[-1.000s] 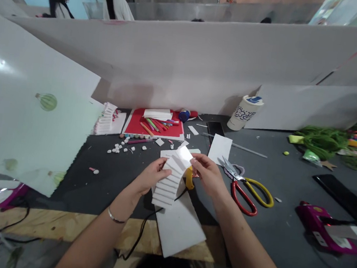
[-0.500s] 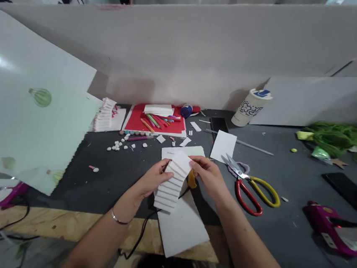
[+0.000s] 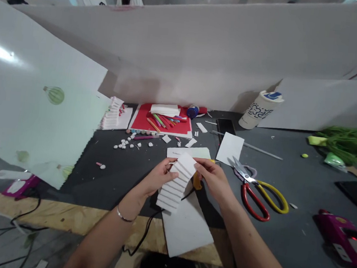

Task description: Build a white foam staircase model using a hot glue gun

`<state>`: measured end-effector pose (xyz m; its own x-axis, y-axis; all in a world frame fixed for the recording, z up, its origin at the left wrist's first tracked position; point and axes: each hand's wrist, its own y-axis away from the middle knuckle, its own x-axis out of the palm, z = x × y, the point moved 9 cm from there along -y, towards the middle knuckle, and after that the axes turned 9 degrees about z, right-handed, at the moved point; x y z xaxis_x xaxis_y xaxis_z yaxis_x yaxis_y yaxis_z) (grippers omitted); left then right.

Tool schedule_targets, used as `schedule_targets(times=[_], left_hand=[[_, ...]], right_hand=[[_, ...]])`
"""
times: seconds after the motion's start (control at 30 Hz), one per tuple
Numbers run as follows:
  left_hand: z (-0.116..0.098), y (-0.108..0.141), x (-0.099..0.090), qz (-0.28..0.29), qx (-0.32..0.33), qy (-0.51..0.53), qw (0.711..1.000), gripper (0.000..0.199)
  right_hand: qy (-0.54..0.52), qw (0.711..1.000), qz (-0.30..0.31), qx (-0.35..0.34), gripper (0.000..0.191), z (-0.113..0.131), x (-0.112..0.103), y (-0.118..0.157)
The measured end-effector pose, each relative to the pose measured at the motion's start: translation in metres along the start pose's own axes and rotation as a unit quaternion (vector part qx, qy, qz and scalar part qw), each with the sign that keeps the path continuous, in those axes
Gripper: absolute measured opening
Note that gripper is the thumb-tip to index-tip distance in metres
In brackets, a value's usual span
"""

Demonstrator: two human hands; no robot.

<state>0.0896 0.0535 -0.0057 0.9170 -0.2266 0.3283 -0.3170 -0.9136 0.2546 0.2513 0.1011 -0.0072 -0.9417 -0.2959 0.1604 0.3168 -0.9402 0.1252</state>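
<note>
Between my two hands is a white piece built of overlapping strips [image 3: 173,190], stepped like small stairs. My left hand [image 3: 160,176] pinches its left edge, thumb on top. The fingers of my right hand [image 3: 210,175] close on its upper right corner. Beneath it lies a white board [image 3: 186,231] that reaches past the table's front edge. An orange-yellow tool [image 3: 197,181], partly hidden, shows beside my right hand. Scissors with one red and one yellow handle [image 3: 257,190] lie open to the right, their tips by a white card [image 3: 231,147].
Markers [image 3: 167,122] rest on a red sheet [image 3: 140,120] at the back. Small white lumps [image 3: 123,144] are scattered to the left. A cup [image 3: 259,111] stands near the back wall. Magenta power strips [image 3: 339,238] lie right and left. A large printed sheet [image 3: 41,116] leans at left.
The whole scene has shifted a little to the right in view as the head turned. Both hands keep the same hold on the stepped white piece.
</note>
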Motion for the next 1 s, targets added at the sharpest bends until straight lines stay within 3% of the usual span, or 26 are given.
schedule_targets(times=[0.53, 0.73, 1.0], left_hand=[[-0.004, 0.000, 0.004, 0.019, 0.016, -0.030, 0.999, 0.059], [-0.005, 0.001, 0.004, 0.017, 0.020, -0.042, 0.999, 0.058], [-0.010, 0.007, 0.011, 0.046, 0.043, -0.068, 0.996, 0.060]], right_hand=[[0.015, 1.000, 0.013, 0.018, 0.043, 0.003, 0.005, 0.004], [0.041, 0.999, 0.006, -0.013, 0.035, 0.010, 0.004, 0.006], [0.003, 1.000, 0.027, 0.002, 0.037, -0.003, 0.006, 0.006]])
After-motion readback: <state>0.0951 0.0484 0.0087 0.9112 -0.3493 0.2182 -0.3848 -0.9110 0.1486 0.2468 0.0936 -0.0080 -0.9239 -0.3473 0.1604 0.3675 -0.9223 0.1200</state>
